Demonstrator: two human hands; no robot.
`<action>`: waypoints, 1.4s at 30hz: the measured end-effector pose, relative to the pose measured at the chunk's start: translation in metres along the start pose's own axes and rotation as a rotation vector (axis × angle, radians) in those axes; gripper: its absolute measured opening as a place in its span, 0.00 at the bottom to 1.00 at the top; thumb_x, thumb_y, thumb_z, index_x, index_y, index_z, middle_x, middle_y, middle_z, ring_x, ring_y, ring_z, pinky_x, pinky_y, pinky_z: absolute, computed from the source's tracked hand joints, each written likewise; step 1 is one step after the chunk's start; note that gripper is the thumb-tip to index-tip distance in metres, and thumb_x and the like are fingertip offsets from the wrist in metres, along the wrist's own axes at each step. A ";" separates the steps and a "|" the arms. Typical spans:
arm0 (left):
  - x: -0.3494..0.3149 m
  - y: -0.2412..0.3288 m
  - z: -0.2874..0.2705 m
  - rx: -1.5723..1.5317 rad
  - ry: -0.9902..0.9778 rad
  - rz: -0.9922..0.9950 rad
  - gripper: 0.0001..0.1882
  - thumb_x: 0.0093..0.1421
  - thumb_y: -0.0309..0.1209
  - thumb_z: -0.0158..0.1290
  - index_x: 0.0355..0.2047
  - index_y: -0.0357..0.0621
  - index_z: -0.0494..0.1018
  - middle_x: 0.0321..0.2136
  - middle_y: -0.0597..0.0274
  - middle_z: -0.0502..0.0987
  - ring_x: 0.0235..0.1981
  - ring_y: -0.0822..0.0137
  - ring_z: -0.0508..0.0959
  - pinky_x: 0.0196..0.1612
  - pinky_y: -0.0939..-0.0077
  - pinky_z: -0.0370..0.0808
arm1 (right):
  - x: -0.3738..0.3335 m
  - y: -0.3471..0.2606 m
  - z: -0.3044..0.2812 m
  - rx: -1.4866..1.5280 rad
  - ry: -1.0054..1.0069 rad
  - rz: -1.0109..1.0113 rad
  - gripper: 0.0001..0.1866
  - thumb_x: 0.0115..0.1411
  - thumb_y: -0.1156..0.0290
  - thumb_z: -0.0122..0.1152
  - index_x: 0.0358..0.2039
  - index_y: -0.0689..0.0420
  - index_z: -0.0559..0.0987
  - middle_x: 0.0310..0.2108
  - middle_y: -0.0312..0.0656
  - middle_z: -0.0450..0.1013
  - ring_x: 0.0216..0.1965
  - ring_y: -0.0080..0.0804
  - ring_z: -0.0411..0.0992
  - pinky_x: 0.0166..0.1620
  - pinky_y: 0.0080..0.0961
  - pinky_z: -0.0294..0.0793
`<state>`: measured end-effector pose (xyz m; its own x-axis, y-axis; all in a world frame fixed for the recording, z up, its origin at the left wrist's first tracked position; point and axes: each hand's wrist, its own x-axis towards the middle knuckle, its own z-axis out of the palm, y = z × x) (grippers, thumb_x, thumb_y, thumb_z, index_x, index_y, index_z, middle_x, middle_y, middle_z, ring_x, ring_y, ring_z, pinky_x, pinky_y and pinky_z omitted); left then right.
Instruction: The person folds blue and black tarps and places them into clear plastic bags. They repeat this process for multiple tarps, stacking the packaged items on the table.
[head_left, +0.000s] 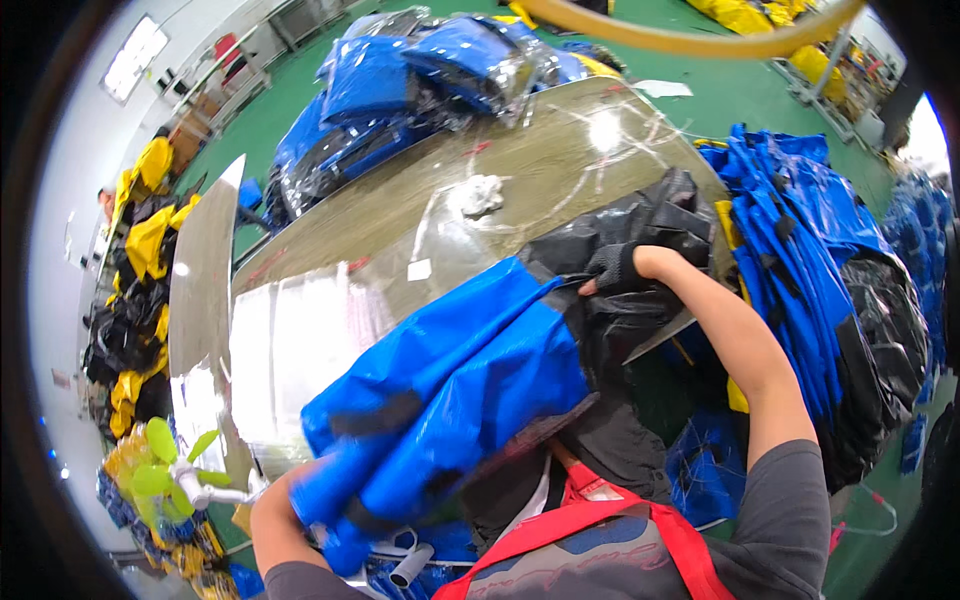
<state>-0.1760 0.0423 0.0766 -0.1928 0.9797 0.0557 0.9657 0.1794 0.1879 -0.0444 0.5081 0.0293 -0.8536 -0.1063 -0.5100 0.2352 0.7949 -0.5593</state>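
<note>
Blue-and-black garment (470,350) slants across the table (340,225) from the right hand (612,270) toward the left; plastic-wrapped bundles (372,82) lie beyond both; the right hand, gloved, rests on the black part, whether gripping I cannot tell; fabric hides the left hand, its hold unclear; a white square (419,270) lies left of the right.
</note>
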 end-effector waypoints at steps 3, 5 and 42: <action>-0.095 -0.034 -0.006 -0.145 0.115 -0.446 0.39 0.53 0.50 0.59 0.59 0.42 0.61 0.58 0.51 0.64 0.59 0.54 0.63 0.61 0.57 0.57 | 0.023 0.021 0.011 0.013 -0.003 0.031 0.30 0.55 0.43 0.57 0.40 0.60 0.81 0.42 0.52 0.76 0.45 0.46 0.74 0.49 0.32 0.70; -0.149 -0.025 -0.004 -0.317 0.242 -0.756 0.39 0.52 0.49 0.60 0.59 0.41 0.62 0.57 0.52 0.65 0.58 0.55 0.64 0.61 0.58 0.59 | 0.029 0.003 0.006 0.040 -0.080 0.122 0.28 0.56 0.44 0.58 0.37 0.60 0.82 0.39 0.52 0.77 0.42 0.46 0.75 0.46 0.32 0.71; -0.105 0.003 -0.032 -1.392 0.023 -0.397 0.42 0.50 0.61 0.55 0.57 0.43 0.67 0.57 0.44 0.66 0.59 0.48 0.66 0.61 0.50 0.59 | -0.091 -0.228 0.117 -0.362 0.294 -0.574 0.14 0.57 0.60 0.57 0.36 0.56 0.81 0.39 0.48 0.77 0.43 0.43 0.75 0.51 0.38 0.70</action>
<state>-0.1587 -0.0629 0.1024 -0.4181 0.8831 -0.2131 -0.0979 0.1894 0.9770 0.0341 0.2664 0.1270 -0.8973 -0.4408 0.0225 -0.4107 0.8151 -0.4086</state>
